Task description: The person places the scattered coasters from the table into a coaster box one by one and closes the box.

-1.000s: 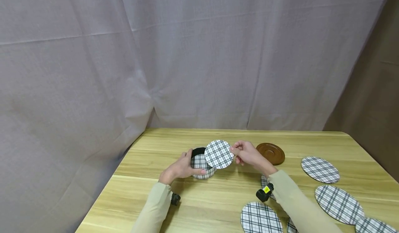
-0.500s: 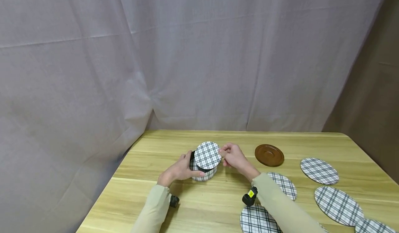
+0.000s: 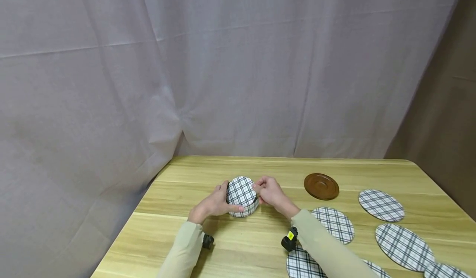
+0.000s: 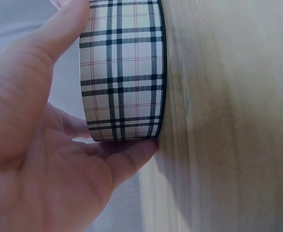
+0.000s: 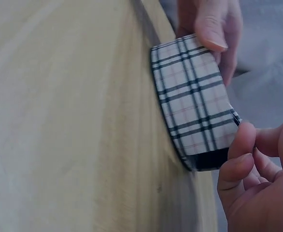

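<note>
A plaid round coaster holder (image 3: 243,212) stands on the wooden table, its side patterned in black, white and red lines. Around its left side curl the fingers and thumb of my left hand (image 3: 215,204); the left wrist view shows the holder's wall (image 4: 122,72) between them. A round plaid coaster (image 3: 239,190) lies over the holder's mouth. Thumb and index finger of my right hand (image 3: 271,193) pinch that coaster at its right edge. In the right wrist view these fingertips (image 5: 243,137) are at the rim, beside a dark gap in the wall.
Right of the holder lies a brown round saucer (image 3: 321,186). Larger plaid round mats spread over the table's right side, one mat (image 3: 334,223) near my right sleeve and another mat (image 3: 381,205) farther right. A grey curtain (image 3: 238,84) hangs behind the table.
My right hand has moved left and down, carrying the coaster from beside the holder to over its mouth. The left hand keeps its grip on the holder.
</note>
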A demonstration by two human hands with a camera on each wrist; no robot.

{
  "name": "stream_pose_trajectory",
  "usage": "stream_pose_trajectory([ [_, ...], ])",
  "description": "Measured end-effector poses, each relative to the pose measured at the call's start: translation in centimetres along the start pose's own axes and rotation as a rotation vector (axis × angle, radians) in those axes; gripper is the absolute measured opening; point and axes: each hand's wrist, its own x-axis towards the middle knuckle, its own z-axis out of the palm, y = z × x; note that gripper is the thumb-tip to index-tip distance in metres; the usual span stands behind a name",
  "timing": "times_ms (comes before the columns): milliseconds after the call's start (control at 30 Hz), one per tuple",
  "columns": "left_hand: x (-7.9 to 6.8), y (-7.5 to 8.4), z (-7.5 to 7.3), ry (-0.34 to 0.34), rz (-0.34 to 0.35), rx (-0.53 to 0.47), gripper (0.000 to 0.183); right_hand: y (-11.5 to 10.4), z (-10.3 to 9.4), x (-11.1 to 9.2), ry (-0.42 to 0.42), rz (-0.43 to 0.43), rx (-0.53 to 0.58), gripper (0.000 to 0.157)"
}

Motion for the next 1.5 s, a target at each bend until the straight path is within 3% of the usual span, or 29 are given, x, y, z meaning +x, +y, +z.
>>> stream_pose_trajectory([
  [333, -0.1, -0.5, 0.0, 0.005, 0.0, -0.002, 0.119, -0.4, 0.4, -0.2, -0.049, -0.021, -0.076, 0.012],
  [600, -0.3, -0.3, 0.1, 0.017, 0.002, 0.008, 0.118, -0.4, -1.7, 0.0, -0.039, -0.12, -0.392, 0.017],
  [733, -0.3, -0.2, 0.2, 0.014, -0.004, -0.001, 0.118, -1.2, -3.4, -0.2, -0.073, -0.146, -0.454, 0.019],
  [833, -0.2, -0.1, 0.1, 0.012, -0.001, -0.002, 0.119, -1.9, -4.3, -0.6, -0.098, -0.152, -0.478, 0.018],
  [1167, -0.1, 0.1, -0.1, 0.008, -0.013, -0.01, 0.119, -1.9, -5.9, -2.5, -0.147, -0.285, -0.519, 0.009],
  [1500, -0.1, 0.1, 0.0, 0.014, -0.003, -0.013, 0.118, -1.2, -7.1, -5.8, -0.295, -0.382, -0.545, 0.021],
])
